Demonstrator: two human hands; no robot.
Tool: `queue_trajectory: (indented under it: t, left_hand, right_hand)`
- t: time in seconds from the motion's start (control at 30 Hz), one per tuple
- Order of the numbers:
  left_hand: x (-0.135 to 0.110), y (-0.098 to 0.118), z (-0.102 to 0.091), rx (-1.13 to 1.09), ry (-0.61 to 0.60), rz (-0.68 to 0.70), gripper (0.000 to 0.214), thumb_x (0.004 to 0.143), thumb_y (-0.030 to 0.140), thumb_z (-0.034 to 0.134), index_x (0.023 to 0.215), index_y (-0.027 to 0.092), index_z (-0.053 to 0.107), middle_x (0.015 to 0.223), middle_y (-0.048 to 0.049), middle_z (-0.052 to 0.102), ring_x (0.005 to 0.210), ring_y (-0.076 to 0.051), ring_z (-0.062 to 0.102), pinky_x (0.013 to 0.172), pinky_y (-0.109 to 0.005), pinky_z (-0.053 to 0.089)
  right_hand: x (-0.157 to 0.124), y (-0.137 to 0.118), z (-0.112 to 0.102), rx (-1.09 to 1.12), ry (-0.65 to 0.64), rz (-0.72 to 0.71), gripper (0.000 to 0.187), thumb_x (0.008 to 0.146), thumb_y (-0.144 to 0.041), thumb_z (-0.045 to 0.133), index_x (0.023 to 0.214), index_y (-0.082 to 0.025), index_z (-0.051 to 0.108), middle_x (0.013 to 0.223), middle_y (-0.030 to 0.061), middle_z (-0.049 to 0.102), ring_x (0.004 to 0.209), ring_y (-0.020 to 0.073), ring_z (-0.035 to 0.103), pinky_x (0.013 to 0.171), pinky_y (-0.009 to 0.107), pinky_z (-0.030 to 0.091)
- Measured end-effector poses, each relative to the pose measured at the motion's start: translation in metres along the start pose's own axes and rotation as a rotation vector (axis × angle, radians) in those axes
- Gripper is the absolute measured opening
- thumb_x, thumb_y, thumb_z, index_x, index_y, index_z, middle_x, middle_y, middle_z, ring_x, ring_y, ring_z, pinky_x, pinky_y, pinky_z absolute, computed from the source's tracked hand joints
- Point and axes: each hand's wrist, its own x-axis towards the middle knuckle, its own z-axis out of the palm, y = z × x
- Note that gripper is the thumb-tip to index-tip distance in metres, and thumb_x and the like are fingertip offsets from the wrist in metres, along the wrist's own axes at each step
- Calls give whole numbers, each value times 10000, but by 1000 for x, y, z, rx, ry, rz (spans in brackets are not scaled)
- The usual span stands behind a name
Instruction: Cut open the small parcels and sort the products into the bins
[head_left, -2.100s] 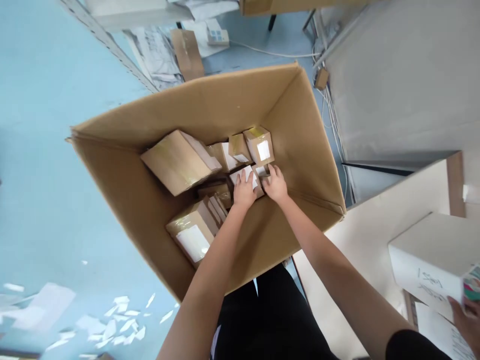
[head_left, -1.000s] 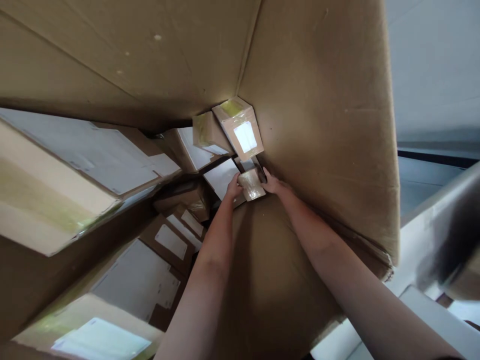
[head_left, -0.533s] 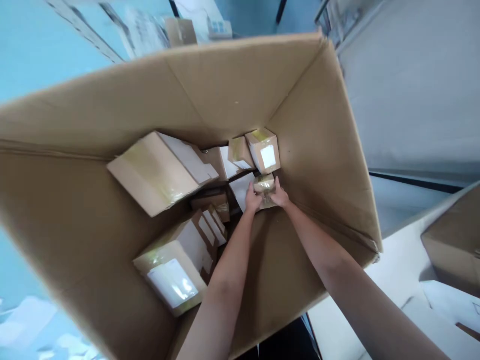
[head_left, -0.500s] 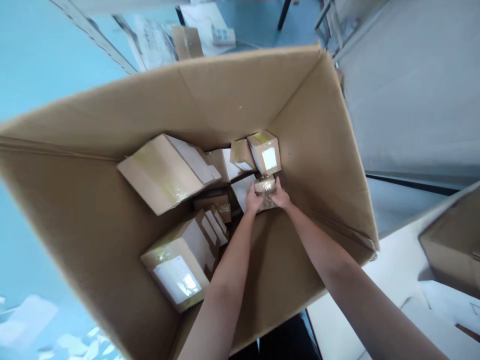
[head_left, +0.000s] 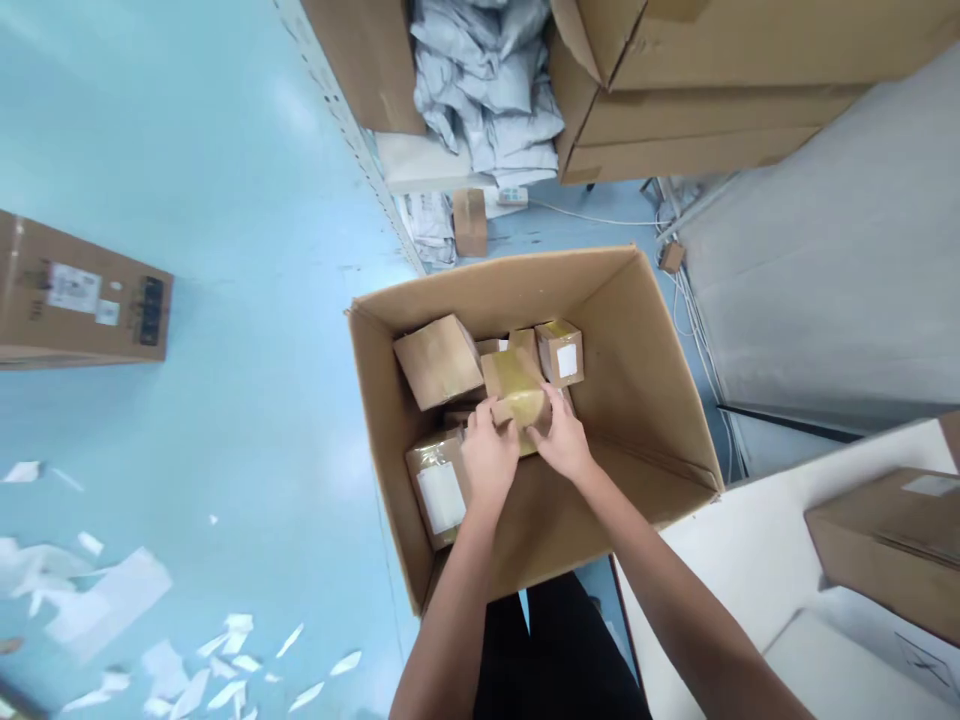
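A small taped cardboard box (head_left: 511, 372) is between my two hands, over other parcels inside a large open carton (head_left: 660, 400). My left hand (head_left: 491, 455) grips its near left side with bent fingers. From the right, my right hand (head_left: 562, 437) holds it, with the thumb toward the near face. In the carton's far right part stands a small box with a white label (head_left: 562, 355). A larger plain box (head_left: 441, 362) lies tilted at the far left. Nearer on the left is a labelled box (head_left: 439, 490), close to my left hand. The held box hides parcels beneath it.
Grey mailing bags (head_left: 491, 85) are piled beyond the carton, beside large cardboard boxes (head_left: 720, 110). At the right, a closed box (head_left: 892, 540) stands on a white surface. Paper scraps (head_left: 187, 690) litter the blue floor, where a long labelled box (head_left: 82, 290) also lies.
My hands have come up from the carton's bottom right, and a box between them now shows nearer and larger. The view has risen and widened, showing more floor and the mailing bags.
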Motion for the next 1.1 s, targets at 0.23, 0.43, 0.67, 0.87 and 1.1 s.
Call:
queue_trajectory:
  t: [0.23, 0.43, 0.67, 0.87, 1.1]
  left_hand:
    - [-103, -33, -61, -242, 205, -91, 439, 888, 368, 719, 1294, 259, 589, 1159, -80, 758, 993, -233, 768, 895, -413, 642]
    - [-171, -72, -85, -44, 350, -37, 261, 912, 323, 677, 1166, 283, 633, 1112, -61, 736, 951, -222, 760, 855, -380, 626]
    - [-186, -127, -98, 352, 14, -129, 310, 874, 122, 553, 1092, 298, 688, 1123, -84, 687, 943, -273, 712, 673, -368, 572]
    - [-136, -113, -104, 377, 164, 13, 412, 915, 146, 539, 1282, 277, 670, 1339, -143, 615, 1225, -322, 611, 991, -465, 565]
    - [-16, -64, -121, 351, 145, 230, 568, 980, 242, 507, 1546, 230, 459, 1663, -145, 359, 1523, -340, 364, 1221, -527, 402]
  right_hand:
    - [-91, -86, 0, -21, 21, -79, 674, 930, -245, 547, 1577, -338, 381, 1373, 145, 583, 1138, 359, 699, 858, 529, 635]
    - [-162, -95, 38, 60, 39, -104, 562, 947, -264, 563, 1495, -316, 445, 1466, 165, 527, 1268, 335, 649, 937, 518, 627]
    - [-169, -80, 79, 12, -310, -113, 779, 862, -237, 632, 1589, -302, 360, 1299, 112, 642, 1071, 312, 714, 896, 470, 620]
    - [-139, -79, 61, -28, -325, -231, 790, 923, -320, 642, 1644, -351, 321, 1327, 88, 621, 1192, 297, 654, 968, 448, 600]
    - [-65, -89, 28, -84, -42, -187, 730, 989, -317, 519, 1674, -298, 268, 1603, 115, 437, 1488, 307, 433, 1168, 509, 485]
